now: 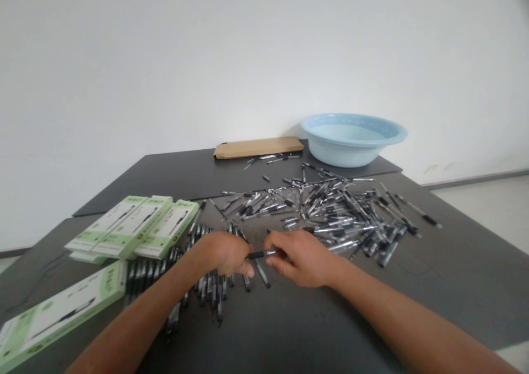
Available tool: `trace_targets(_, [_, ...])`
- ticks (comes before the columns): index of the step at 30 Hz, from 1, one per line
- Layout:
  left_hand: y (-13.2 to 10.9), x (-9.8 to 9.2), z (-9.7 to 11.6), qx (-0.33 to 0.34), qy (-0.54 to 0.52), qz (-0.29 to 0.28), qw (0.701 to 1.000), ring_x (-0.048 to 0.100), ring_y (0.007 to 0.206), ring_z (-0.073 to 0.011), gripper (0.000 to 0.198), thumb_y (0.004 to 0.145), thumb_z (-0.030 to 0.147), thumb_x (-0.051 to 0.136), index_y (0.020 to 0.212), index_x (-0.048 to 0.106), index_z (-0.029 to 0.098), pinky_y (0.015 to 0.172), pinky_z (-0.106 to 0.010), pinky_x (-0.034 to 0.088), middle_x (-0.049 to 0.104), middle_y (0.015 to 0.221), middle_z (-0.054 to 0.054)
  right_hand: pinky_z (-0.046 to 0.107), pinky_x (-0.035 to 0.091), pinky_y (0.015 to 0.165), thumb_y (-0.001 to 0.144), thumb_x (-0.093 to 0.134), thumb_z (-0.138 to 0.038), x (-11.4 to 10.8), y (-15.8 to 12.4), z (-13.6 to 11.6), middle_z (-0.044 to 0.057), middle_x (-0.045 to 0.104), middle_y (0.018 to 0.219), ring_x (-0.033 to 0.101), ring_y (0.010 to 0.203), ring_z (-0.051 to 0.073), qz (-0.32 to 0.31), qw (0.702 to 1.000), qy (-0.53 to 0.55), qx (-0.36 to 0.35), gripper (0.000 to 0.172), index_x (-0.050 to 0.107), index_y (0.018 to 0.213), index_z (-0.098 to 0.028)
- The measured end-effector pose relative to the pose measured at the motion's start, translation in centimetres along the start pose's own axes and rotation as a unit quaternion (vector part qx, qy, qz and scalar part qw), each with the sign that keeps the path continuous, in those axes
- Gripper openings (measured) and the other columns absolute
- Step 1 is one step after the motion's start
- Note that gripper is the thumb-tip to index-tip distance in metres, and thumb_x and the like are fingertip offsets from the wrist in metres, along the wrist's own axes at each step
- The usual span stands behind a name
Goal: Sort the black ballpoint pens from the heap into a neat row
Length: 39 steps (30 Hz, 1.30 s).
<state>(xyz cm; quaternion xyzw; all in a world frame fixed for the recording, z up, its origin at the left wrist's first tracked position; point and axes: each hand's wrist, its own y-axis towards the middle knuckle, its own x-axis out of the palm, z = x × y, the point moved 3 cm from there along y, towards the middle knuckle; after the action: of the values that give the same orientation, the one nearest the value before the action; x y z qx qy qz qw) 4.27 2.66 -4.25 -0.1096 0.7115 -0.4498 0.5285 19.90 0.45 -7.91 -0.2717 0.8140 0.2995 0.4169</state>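
Observation:
Between my two hands a pen [257, 255] with a black grip lies roughly level. My left hand [229, 254] pinches its left end, and my right hand [298, 257] has thumb and fingers closed on the clear right end. Below and left of my left hand, many pens [212, 291] with black parts lie side by side on the dark table [289, 330]. Beyond my right hand spreads a loose heap of clear and black pen parts [339, 203]. Two single pens lie just under the held one.
Green and white pen boxes [136, 225] are stacked at the left, with another box [61, 313] nearer me. A flat brown cardboard piece [258, 147] lies at the back beside a light blue basin [345, 151]. A white wall stands behind the table.

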Motion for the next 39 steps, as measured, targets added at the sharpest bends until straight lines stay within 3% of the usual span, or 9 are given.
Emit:
trace_targets(14, [-0.28,-0.22,0.3,-0.006,0.02,-0.005,1.0,0.071,0.083,-0.0299,0.039,0.09,0.035,0.055,0.119,0.069,0.012,0.062,-0.032,0.049,0.079,0.091,-0.013,0.026,0.031,0.064,0.093,0.054,-0.029,0.1,0.03,0.04,0.002,0.068,0.085,0.061,0.073,0.017,-0.004,1.0,-0.006,0.0,0.012,0.056,0.102,-0.021])
trace_targets(19, [-0.25,-0.2,0.42,-0.002,0.014,-0.006,1.0,0.072,0.08,-0.0291,0.036,0.09,0.034,0.056,0.116,0.071,0.012,0.062,-0.031,0.049,0.078,0.088,-0.014,0.026,0.031,0.064,0.094,0.053,-0.029,0.12,0.16,0.03,0.003,0.068,0.085,0.061,0.074,0.017,-0.009,1.0,-0.016,-0.004,0.01,0.057,0.095,-0.02])
trace_targets(25, [0.22,0.13,0.07,0.0,0.007,0.0,1.0,0.072,0.078,-0.03,0.034,0.09,0.036,0.056,0.109,0.072,0.013,0.059,-0.031,0.048,0.078,0.086,-0.014,0.026,0.033,0.065,0.093,0.055,-0.032,0.04,0.04,0.01,0.003,0.069,0.087,0.062,0.076,0.018,-0.01,1.0,-0.008,0.006,0.014,0.058,0.102,-0.02])
trace_targets(39, [-0.04,-0.11,0.26,-0.007,0.04,-0.001,0.999,0.071,0.089,-0.0335,0.043,0.089,0.039,0.055,0.122,0.068,0.013,0.067,-0.035,0.052,0.078,0.095,-0.016,0.026,0.032,0.064,0.094,0.055,-0.033,0.1,0.08,0.07,0.003,0.068,0.086,0.061,0.074,0.017,-0.012,1.0,-0.01,-0.001,0.015,0.058,0.099,-0.02])
